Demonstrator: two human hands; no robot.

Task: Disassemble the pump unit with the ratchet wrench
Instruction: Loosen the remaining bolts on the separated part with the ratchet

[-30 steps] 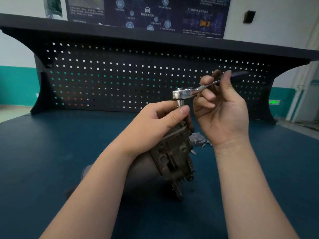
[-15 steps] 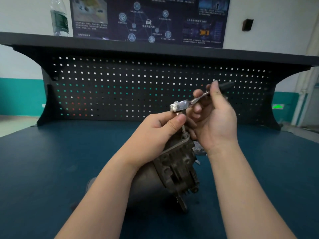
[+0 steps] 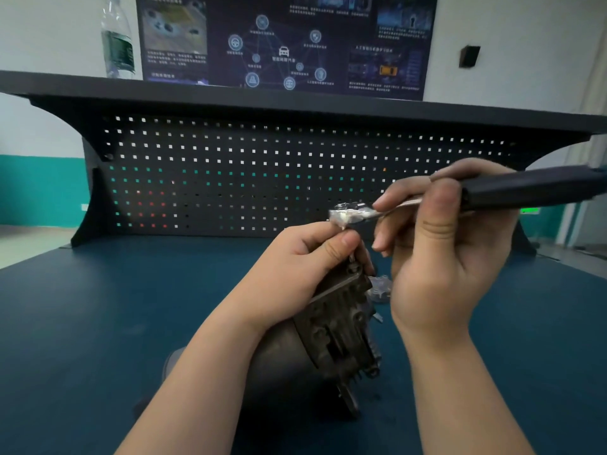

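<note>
The pump unit (image 3: 331,336), a dark grimy metal body with a round motor end and a ribbed flange, lies on the blue bench top in the middle of the view. My left hand (image 3: 295,267) grips its upper edge, thumb by the socket under the wrench head. The ratchet wrench (image 3: 427,200) has a shiny head above the pump's top bolt and a black handle running right. My right hand (image 3: 443,244) holds the wrench where shaft meets handle. The bolt itself is hidden by my fingers.
A small silvery part (image 3: 381,289) lies on the bench (image 3: 98,323) just behind the pump. A black pegboard back panel (image 3: 230,175) with a shelf rises at the far edge; a plastic bottle (image 3: 116,41) stands on the shelf.
The wrench handle has swung towards me and to the right, so the black grip now shows fully. The view has tilted up a little. My left hand stays on the pump.
</note>
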